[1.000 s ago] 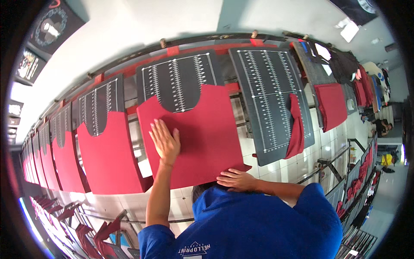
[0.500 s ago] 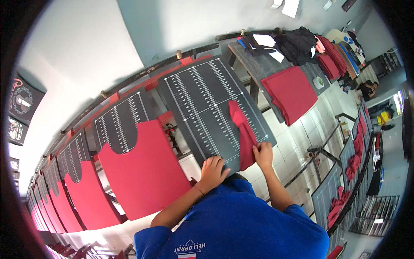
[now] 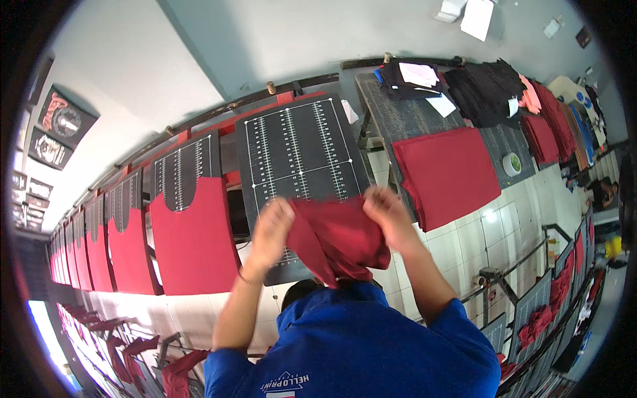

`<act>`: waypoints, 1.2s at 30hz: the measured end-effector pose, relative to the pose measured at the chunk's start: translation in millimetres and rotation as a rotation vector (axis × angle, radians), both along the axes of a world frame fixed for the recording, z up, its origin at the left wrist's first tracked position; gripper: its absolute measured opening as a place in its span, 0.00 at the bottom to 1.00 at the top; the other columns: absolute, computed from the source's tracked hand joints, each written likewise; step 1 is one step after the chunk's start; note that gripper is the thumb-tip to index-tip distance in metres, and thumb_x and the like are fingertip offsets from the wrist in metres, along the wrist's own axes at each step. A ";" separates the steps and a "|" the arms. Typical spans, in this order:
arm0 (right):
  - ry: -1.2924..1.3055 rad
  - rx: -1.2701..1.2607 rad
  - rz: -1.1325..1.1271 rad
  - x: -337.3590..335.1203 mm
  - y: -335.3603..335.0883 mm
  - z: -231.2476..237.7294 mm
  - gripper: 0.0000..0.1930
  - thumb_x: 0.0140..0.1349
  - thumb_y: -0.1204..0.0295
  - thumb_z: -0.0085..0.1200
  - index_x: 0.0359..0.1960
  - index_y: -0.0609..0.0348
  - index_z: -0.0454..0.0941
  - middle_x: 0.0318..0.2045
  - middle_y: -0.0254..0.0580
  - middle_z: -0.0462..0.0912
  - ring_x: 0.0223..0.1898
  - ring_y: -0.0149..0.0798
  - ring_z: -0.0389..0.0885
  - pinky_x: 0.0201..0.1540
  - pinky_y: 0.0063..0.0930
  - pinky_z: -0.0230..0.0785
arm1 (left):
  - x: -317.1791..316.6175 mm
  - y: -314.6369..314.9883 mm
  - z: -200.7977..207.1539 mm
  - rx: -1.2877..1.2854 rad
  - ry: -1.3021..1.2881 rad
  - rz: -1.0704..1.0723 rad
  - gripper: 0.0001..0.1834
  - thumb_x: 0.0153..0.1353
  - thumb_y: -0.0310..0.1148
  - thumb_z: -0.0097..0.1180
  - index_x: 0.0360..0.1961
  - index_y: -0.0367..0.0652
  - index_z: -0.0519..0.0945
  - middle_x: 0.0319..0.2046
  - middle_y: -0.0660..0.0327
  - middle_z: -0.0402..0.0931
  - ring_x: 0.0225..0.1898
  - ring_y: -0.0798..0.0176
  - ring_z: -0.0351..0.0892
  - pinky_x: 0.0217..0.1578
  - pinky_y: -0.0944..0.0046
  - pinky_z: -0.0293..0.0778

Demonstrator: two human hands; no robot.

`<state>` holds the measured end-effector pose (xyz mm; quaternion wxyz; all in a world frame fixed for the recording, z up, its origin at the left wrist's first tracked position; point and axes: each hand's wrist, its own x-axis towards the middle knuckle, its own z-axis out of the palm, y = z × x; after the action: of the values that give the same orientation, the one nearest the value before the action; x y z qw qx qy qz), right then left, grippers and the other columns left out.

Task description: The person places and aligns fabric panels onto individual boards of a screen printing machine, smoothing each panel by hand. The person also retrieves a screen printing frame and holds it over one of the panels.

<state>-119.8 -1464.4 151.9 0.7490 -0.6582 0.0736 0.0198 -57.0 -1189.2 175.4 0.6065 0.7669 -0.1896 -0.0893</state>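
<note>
Between my two hands hangs a piece of dark red fabric (image 3: 342,232), its upper edge pulled out and its lower part bunched near my chest. My left hand (image 3: 272,229) is closed on one corner. The other corner is pinched in my right hand (image 3: 388,212); both hands are a little blurred. Beneath and beyond the cloth lies a black printing board (image 3: 302,146) with white ruled scales, its near part partly covered by the cloth and my hands.
To the left runs a row of boards with red cut fabric panels (image 3: 196,242) laid flat. At the right, a dark table (image 3: 371,93) bears a stack of red fabric (image 3: 448,172), a roll of tape (image 3: 511,164) and black cloth (image 3: 484,89). More boards with crumpled red cloth (image 3: 541,322) stand lower right.
The red cloth, lying narrow along the board's right side before, is lifted and spread between both hands. My left hand has come off the board's near edge onto the cloth.
</note>
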 end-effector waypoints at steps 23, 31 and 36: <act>-0.156 -0.983 0.235 79.0 124.7 -100.2 0.13 0.61 0.68 0.60 0.41 0.65 0.76 0.39 0.48 0.82 0.41 0.52 0.82 0.46 0.40 0.75 | -30.3 15.4 -139.7 0.541 -0.250 0.413 0.36 0.57 0.28 0.61 0.67 0.43 0.63 0.63 0.40 0.64 0.59 0.34 0.70 0.56 0.47 0.72; -0.313 -0.245 -0.117 16.0 174.9 -20.8 0.29 0.58 0.61 0.65 0.55 0.65 0.69 0.44 0.57 0.80 0.50 0.45 0.80 0.55 0.34 0.70 | 30.6 23.8 42.3 0.175 -0.619 0.047 0.11 0.51 0.21 0.59 0.38 0.35 0.80 0.35 0.51 0.81 0.38 0.44 0.82 0.40 0.54 0.78; -0.232 -0.712 0.151 -22.6 108.5 12.7 0.18 0.55 0.68 0.59 0.45 0.67 0.80 0.40 0.61 0.83 0.44 0.57 0.84 0.49 0.42 0.75 | 14.5 70.4 148.2 0.090 -0.638 0.470 0.07 0.55 0.20 0.55 0.33 0.38 0.83 0.28 0.63 0.82 0.30 0.70 0.81 0.32 0.69 0.74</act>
<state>-142.3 -1356.0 164.6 0.4732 -0.8786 -0.0581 -0.0268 -42.5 -1118.7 323.6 0.4869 0.8044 -0.1838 0.2864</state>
